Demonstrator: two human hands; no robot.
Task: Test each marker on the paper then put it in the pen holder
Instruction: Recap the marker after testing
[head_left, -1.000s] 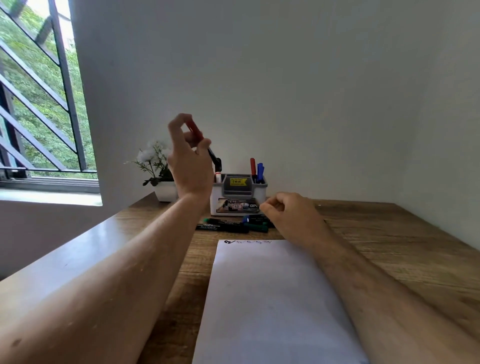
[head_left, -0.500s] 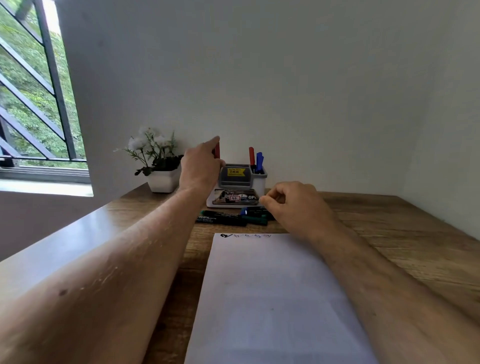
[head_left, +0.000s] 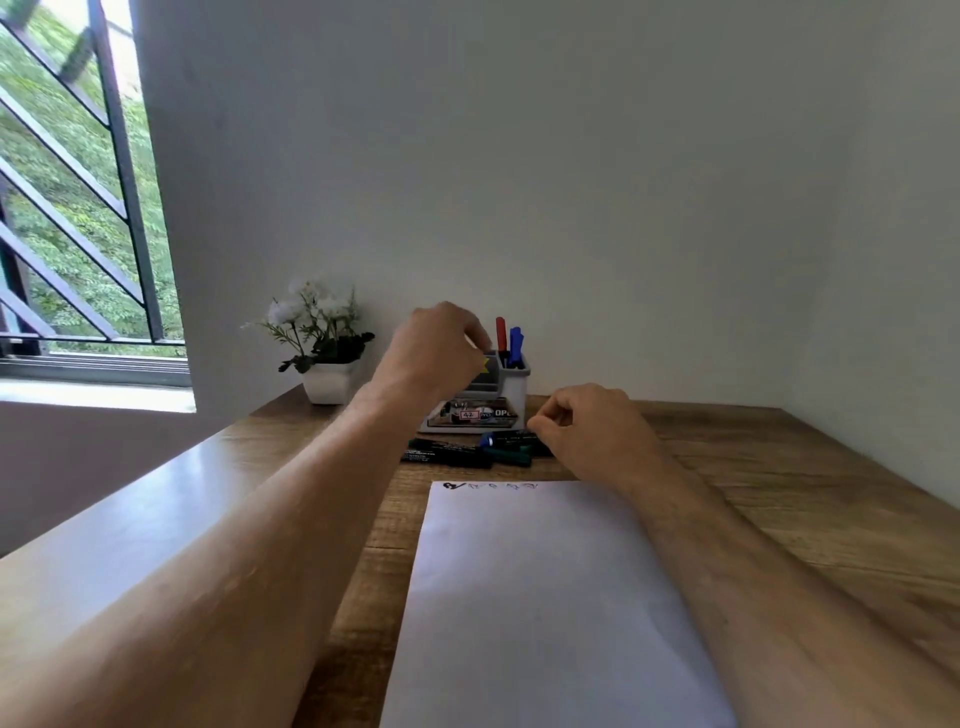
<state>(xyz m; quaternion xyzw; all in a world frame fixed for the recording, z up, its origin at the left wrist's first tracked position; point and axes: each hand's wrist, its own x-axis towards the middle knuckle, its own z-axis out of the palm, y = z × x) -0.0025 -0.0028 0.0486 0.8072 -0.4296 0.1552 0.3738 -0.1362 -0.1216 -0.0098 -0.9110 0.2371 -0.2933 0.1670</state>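
Left hand (head_left: 436, 353) over pen holder (head_left: 511, 384), grip unclear | right hand (head_left: 587, 426) pinching blue-capped marker (head_left: 506, 440)

— What's the surface (head_left: 779, 467) made of?
— Wood, grained, with a soft sheen at the left.
— And the paper (head_left: 545, 597)?
— Matt white, smooth. The holder (head_left: 514, 384) at the far side looks like glossy plastic, as do the markers (head_left: 447, 451).
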